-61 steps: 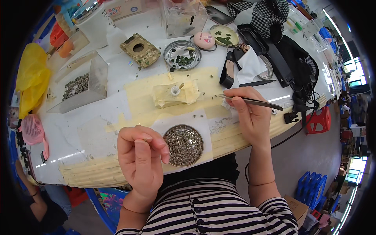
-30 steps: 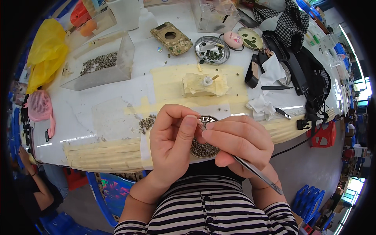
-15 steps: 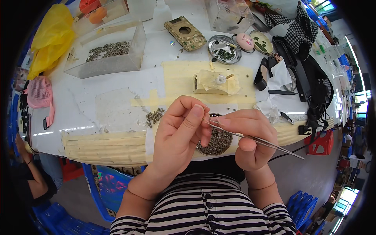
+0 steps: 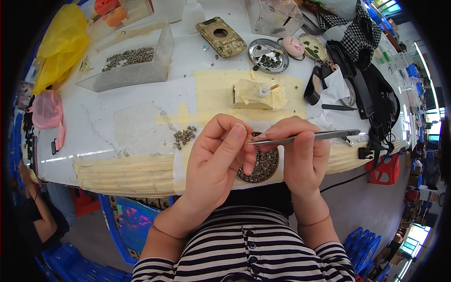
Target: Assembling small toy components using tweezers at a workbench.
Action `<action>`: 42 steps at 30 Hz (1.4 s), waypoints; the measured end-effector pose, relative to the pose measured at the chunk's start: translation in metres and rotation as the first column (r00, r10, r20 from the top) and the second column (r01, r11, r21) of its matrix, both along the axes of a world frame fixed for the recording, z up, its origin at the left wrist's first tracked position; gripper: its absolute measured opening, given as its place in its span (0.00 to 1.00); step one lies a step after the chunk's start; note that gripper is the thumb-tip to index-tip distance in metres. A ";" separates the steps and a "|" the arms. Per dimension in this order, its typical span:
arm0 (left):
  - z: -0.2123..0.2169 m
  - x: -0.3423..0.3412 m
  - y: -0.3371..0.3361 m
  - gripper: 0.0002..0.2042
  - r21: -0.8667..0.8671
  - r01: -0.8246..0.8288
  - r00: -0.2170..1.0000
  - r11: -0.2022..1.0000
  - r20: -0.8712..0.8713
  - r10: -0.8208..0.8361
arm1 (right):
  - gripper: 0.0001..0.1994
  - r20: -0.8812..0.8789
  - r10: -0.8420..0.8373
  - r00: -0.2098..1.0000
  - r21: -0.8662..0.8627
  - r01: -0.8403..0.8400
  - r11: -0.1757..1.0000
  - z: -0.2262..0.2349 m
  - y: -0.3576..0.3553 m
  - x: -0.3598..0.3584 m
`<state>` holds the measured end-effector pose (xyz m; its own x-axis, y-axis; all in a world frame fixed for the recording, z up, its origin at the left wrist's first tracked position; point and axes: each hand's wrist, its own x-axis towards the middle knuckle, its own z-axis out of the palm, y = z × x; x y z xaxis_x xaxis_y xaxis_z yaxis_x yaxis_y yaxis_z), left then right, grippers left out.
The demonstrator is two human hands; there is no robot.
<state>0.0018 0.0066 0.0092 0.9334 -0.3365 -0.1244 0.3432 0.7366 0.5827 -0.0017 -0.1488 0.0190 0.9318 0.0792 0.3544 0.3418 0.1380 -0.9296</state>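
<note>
My right hand (image 4: 304,164) grips a pair of metal tweezers (image 4: 329,135), held nearly level with the tips pointing left. Those tips meet the pinched thumb and forefinger of my left hand (image 4: 211,162). Whatever the left fingertips hold is too small to make out. Beneath both hands, partly covered by them, is a round dish of small metal parts (image 4: 260,170). A loose heap of similar metal parts (image 4: 184,137) lies left of my left hand. Beyond my hands stands a tape-wrapped block (image 4: 253,96) with a small white pot and a short stick on top.
A clear bin (image 4: 136,77) with more metal parts stands at the far left. Farther back lie a camouflage toy-tank hull (image 4: 221,37) and a round metal tray (image 4: 268,55) with dark green pieces. Black straps and bags (image 4: 366,94) crowd the right side. Padded tape lines the table edge (image 4: 124,178).
The tweezers have swung from slanting down to the right to nearly level, as my right hand turned and its fingers shifted. My left hand keeps its pinch in almost the same place.
</note>
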 end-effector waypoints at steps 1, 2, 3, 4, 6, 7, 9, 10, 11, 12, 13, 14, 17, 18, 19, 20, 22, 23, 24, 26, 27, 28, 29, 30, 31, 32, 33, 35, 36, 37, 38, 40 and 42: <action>0.000 0.000 0.000 0.08 -0.001 -0.005 1.000 1.000 -0.001 0.005 | 0.20 -0.054 0.000 0.999 0.033 0.002 0.999 0.000 0.001 0.000; 0.000 0.000 -0.001 0.08 -0.003 -0.010 1.000 1.000 -0.002 0.010 | 0.21 -0.108 0.002 0.994 0.066 0.005 0.998 -0.001 0.001 0.000; 0.000 -0.001 -0.001 0.08 -0.003 -0.013 1.000 1.000 -0.002 0.013 | 0.23 -0.162 0.007 0.987 0.100 0.009 0.995 -0.001 0.002 0.000; 0.000 -0.001 -0.001 0.08 -0.004 -0.016 1.000 1.000 -0.002 0.016 | 0.23 -0.176 0.013 0.984 0.116 0.008 0.993 -0.001 0.002 0.000; -0.001 -0.001 -0.001 0.08 -0.005 -0.020 1.000 1.000 -0.002 0.020 | 0.24 -0.204 0.023 0.979 0.147 0.007 0.989 -0.002 0.002 0.002; -0.001 -0.001 -0.001 0.08 -0.006 -0.022 1.000 1.000 -0.003 0.022 | 0.24 -0.219 0.026 0.975 0.160 0.009 0.987 -0.002 0.002 0.002; -0.001 -0.001 -0.001 0.08 -0.007 -0.023 1.000 1.000 0.000 0.023 | 0.24 -0.247 0.033 0.968 0.185 0.014 0.983 -0.001 0.003 0.002; -0.002 -0.001 -0.001 0.08 -0.008 -0.023 1.000 1.000 0.003 0.023 | 0.24 -0.255 0.031 0.966 0.186 0.018 0.982 -0.001 0.004 0.002; -0.002 -0.001 -0.001 0.08 -0.009 -0.023 1.000 1.000 0.006 0.024 | 0.24 -0.263 0.028 0.964 0.186 0.022 0.982 0.000 0.005 0.002; -0.002 -0.001 -0.001 0.08 -0.012 -0.025 1.000 1.000 0.002 0.025 | 0.24 -0.271 0.026 0.962 0.187 0.026 0.982 0.000 0.005 0.003; -0.002 -0.001 -0.001 0.08 -0.015 -0.027 1.000 1.000 -0.002 0.027 | 0.24 -0.262 0.022 0.965 0.176 0.025 0.984 0.000 0.005 0.003; -0.002 -0.001 -0.001 0.08 -0.017 -0.028 1.000 0.999 -0.005 0.028 | 0.24 -0.252 0.019 0.967 0.164 0.024 0.986 0.000 0.005 0.003; -0.001 -0.001 0.000 0.08 -0.020 -0.035 0.999 0.999 -0.030 0.034 | 0.22 -0.219 0.002 0.976 0.141 0.030 0.989 0.001 0.007 0.003; 0.000 -0.001 0.000 0.08 -0.016 -0.042 0.998 0.999 -0.041 0.041 | 0.22 -0.209 -0.005 0.978 0.137 0.034 0.990 0.000 0.008 0.003; 0.001 -0.001 0.000 0.08 -0.013 -0.048 0.997 0.999 -0.053 0.048 | 0.21 -0.192 -0.009 0.981 0.129 0.035 0.991 0.000 0.009 0.003; 0.001 0.000 -0.001 0.08 -0.010 -0.055 0.996 0.998 -0.064 0.054 | 0.20 -0.175 -0.014 0.984 0.122 0.036 0.992 -0.001 0.009 0.004; -0.001 0.000 0.000 0.07 -0.012 -0.056 0.997 0.998 -0.047 0.055 | 0.20 -0.154 -0.021 0.988 0.111 0.038 0.993 -0.001 0.010 0.004; -0.002 -0.001 0.001 0.07 -0.013 -0.056 0.998 0.998 -0.038 0.056 | 0.19 -0.151 -0.022 0.988 0.108 0.039 0.993 -0.001 0.011 0.004; -0.001 -0.001 0.000 0.07 0.008 -0.059 0.998 0.998 -0.035 0.059 | 0.19 -0.149 -0.024 0.988 0.105 0.040 0.994 -0.001 0.011 0.004; 0.002 -0.001 -0.001 0.08 0.050 -0.063 0.998 0.997 -0.028 0.065 | 0.19 -0.147 -0.020 0.989 0.093 0.034 0.995 0.000 0.011 0.005; 0.003 -0.001 -0.001 0.08 0.051 -0.065 0.997 0.997 -0.028 0.066 | 0.19 -0.146 -0.018 0.989 0.087 0.031 0.996 0.000 0.011 0.005; 0.003 -0.001 -0.001 0.08 0.052 -0.066 0.997 0.996 -0.028 0.067 | 0.19 -0.147 -0.023 0.989 0.081 0.036 0.996 0.000 0.011 0.004; 0.003 -0.001 -0.001 0.08 0.053 -0.067 0.997 0.996 -0.028 0.069 | 0.19 -0.149 -0.029 0.988 0.076 0.040 0.996 0.001 0.011 0.004; 0.002 -0.001 -0.001 0.08 0.029 -0.066 0.997 0.997 -0.038 0.067 | 0.19 -0.150 -0.034 0.988 0.071 0.045 0.996 0.002 0.012 0.004; 0.001 -0.001 -0.001 0.07 0.005 -0.066 0.997 0.998 -0.048 0.066 | 0.19 -0.154 -0.034 0.988 0.078 0.046 0.996 0.002 0.012 0.004; 0.000 0.000 0.000 0.07 -0.019 -0.065 0.996 0.998 -0.058 0.064 | 0.19 -0.157 -0.034 0.987 0.085 0.047 0.995 0.003 0.013 0.004; 0.000 0.000 0.000 0.07 -0.023 -0.062 0.996 0.998 -0.060 0.060 | 0.19 -0.160 -0.033 0.986 0.091 0.048 0.995 0.004 0.013 0.004; -0.001 0.001 0.000 0.07 -0.032 -0.054 0.997 0.998 -0.065 0.052 | 0.19 -0.163 -0.033 0.986 0.087 0.048 0.995 0.003 0.012 0.004; 0.000 0.000 -0.001 0.07 -0.016 -0.052 0.997 0.999 -0.057 0.051 | 0.19 -0.165 -0.032 0.986 0.085 0.047 0.995 0.003 0.012 0.005; 0.000 0.000 -0.001 0.08 0.000 -0.049 0.998 0.999 -0.049 0.049 | 0.20 -0.166 -0.028 0.986 0.056 0.037 0.998 0.003 0.011 0.005; 0.001 0.000 -0.001 0.08 0.016 -0.047 0.998 0.999 -0.041 0.047 | 0.22 -0.167 -0.023 0.986 0.026 0.028 0.999 0.004 0.010 0.005; 0.000 0.000 -0.001 0.08 0.009 -0.046 0.998 0.999 -0.032 0.046 | 0.23 -0.168 -0.021 0.986 -0.004 0.021 1.000 0.005 0.010 0.004; 0.000 0.001 -0.001 0.08 0.002 -0.042 0.999 0.999 -0.032 0.042 | 0.23 -0.167 -0.025 0.986 -0.003 0.025 1.000 0.005 0.011 0.004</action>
